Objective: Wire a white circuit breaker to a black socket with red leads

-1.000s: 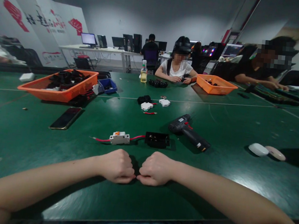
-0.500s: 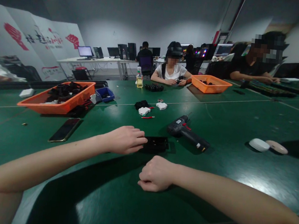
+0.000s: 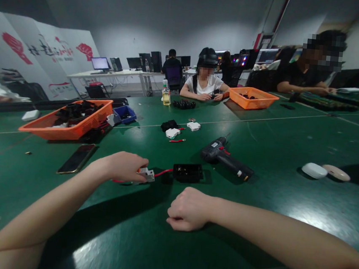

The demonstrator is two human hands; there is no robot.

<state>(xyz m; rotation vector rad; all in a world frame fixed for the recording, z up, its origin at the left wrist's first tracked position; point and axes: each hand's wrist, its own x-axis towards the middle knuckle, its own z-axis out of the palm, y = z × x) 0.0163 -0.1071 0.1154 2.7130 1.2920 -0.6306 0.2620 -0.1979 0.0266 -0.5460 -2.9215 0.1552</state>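
Head view: left hand at the white switch block, fingers closed narrowly about it; orange toggle shows beside the fingertips. Block located left of the black holder, red wire running between the two. Whether the block is lifted off the counter: cannot tell. Right hand curled into a fist, fingers folded in, resting on the counter on the near side of the holder, apart from it. Power drill lies just right of the holder. Phone lies left of the block. Short red lead lies beyond the holder.
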